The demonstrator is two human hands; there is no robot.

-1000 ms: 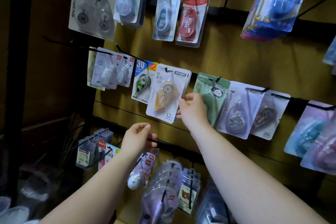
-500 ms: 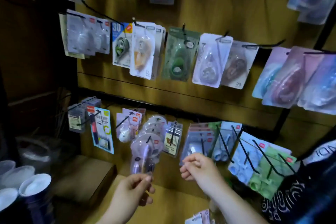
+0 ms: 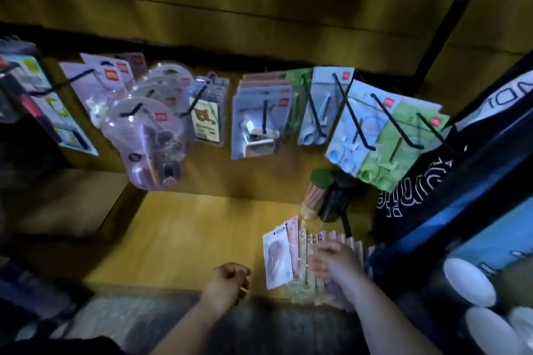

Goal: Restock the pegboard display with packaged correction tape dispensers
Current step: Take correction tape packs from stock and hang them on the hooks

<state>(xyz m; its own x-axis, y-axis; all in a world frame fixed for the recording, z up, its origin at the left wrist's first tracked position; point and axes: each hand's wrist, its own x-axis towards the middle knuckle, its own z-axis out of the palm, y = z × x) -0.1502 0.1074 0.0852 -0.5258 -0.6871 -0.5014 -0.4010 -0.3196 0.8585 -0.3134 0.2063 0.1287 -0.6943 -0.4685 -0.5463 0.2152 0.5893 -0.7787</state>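
Observation:
A fanned stack of packaged correction tape dispensers lies on the yellow wooden shelf at the lower right. My right hand rests on top of this stack with fingers spread, touching the packs; whether it grips one is unclear in the blur. To the left of the stack, my left hand hovers over the shelf's front edge, fingers loosely curled, holding nothing. Above, the pegboard's lower row of black hooks carries blue, green and clear blister packs.
A green-capped tube and a dark container stand behind the stack. Black printed fabric hangs at the right. White rounded objects sit at the lower right. A brown box lies on the left.
The view has swung down from the middle pegboard row to the shelf. Both hands dropped from the hanging packs; the right one now lies on the stack of packs.

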